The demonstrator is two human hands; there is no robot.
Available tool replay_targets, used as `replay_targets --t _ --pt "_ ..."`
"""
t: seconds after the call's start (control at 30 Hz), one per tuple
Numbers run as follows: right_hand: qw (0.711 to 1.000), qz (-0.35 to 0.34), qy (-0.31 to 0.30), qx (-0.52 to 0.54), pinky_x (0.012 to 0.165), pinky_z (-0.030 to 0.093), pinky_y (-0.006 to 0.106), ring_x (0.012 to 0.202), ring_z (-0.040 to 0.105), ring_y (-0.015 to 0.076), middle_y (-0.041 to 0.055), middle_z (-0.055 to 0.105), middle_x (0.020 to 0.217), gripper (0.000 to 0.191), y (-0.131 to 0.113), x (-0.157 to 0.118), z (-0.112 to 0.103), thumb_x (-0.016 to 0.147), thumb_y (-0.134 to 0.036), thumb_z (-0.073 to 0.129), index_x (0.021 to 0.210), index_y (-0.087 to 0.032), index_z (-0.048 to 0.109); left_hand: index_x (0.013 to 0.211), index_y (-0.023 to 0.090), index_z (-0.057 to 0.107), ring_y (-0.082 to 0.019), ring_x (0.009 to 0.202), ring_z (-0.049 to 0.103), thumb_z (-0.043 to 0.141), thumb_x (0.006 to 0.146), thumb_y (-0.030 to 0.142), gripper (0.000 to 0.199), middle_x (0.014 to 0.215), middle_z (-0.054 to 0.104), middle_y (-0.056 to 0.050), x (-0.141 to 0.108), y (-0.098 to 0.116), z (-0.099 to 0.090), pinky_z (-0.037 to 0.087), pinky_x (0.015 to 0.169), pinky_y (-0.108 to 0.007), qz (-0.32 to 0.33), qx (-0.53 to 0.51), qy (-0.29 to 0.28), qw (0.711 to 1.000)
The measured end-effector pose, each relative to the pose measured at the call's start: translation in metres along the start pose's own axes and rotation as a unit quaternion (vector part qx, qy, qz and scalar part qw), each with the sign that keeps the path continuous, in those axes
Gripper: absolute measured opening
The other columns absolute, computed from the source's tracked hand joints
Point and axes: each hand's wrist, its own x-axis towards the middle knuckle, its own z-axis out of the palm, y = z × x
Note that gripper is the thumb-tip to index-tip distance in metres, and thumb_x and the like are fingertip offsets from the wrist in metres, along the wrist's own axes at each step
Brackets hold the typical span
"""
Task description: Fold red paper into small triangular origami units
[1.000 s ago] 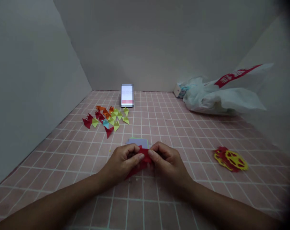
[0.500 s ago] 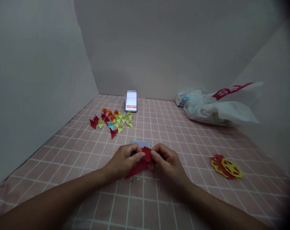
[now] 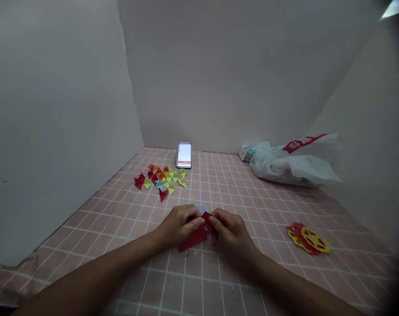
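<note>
Between my two hands is a small folded piece of red paper (image 3: 207, 217). My left hand (image 3: 182, 224) pinches it from the left with thumb and fingers. From the other side my right hand (image 3: 229, 227) grips its right edge, thumb on top. Under the hands lies a larger sheet of red paper (image 3: 192, 239) on the table; how it joins the folded piece cannot be made out. Just behind, partly covered by my left hand, is a pale lilac paper (image 3: 202, 209).
Several folded paper shapes (image 3: 166, 177) in red, orange, yellow and blue lie back left. A lit phone (image 3: 185, 155) stands behind them. A white plastic bag (image 3: 285, 166) and a small box (image 3: 244, 153) are back right. Yellow and red cut-outs (image 3: 309, 239) lie at right on the tiled-pattern tabletop (image 3: 245, 188).
The camera has tilted up, so everything sits lower in view. My hands still pinch the red paper, whose visible part between the fingers now looks narrower and more angled.
</note>
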Motion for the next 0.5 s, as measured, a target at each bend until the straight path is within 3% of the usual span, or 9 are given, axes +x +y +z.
replay_targets --t 0.2,0.33,0.4,0.5 --pt "0.994 -0.075 0.017 -0.076 0.053 0.033 0.025 0.051 0.045 0.0119 -0.0026 0.050 0.056 0.034 0.000 0.001 0.002 0.097 -0.034 0.046 0.067 -0.020 0.051 0.065 0.018 0.048 -0.014 0.062 0.050 0.049 0.090 0.021 0.025 0.065 0.054 0.001 -0.001 0.000 0.002 0.036 0.061 -0.025 0.017 0.032 0.014 0.999" --pt "0.994 -0.076 0.021 -0.074 0.055 0.034 0.025 0.055 0.046 0.0125 -0.0023 0.050 0.059 0.032 -0.001 0.005 0.003 0.097 -0.033 0.045 0.068 -0.020 0.047 0.067 0.018 0.051 -0.014 0.063 0.051 0.049 0.090 0.022 0.023 0.066 0.056 0.001 -0.001 -0.001 0.003 0.036 0.061 -0.025 0.019 0.055 0.017 0.998" --pt "0.995 -0.076 0.001 -0.069 0.057 0.036 0.024 0.059 0.050 0.0128 -0.0021 0.055 0.065 0.018 -0.002 0.008 0.004 0.092 -0.029 0.053 0.077 -0.019 0.054 0.068 0.017 0.054 -0.015 0.065 0.053 0.050 0.089 0.023 0.022 0.067 0.059 -0.001 -0.001 -0.004 0.005 0.037 0.062 -0.026 0.021 0.065 0.008 0.998" --pt "0.994 -0.080 -0.017 -0.076 0.058 0.036 0.024 0.059 0.048 0.0125 -0.0029 0.052 0.062 0.022 -0.003 0.013 0.003 0.091 -0.027 0.053 0.071 -0.019 0.053 0.074 0.017 0.059 -0.018 0.070 0.058 0.049 0.089 0.022 0.019 0.073 0.064 -0.003 -0.001 -0.007 0.008 0.040 0.067 -0.028 0.026 0.071 -0.002 0.997"
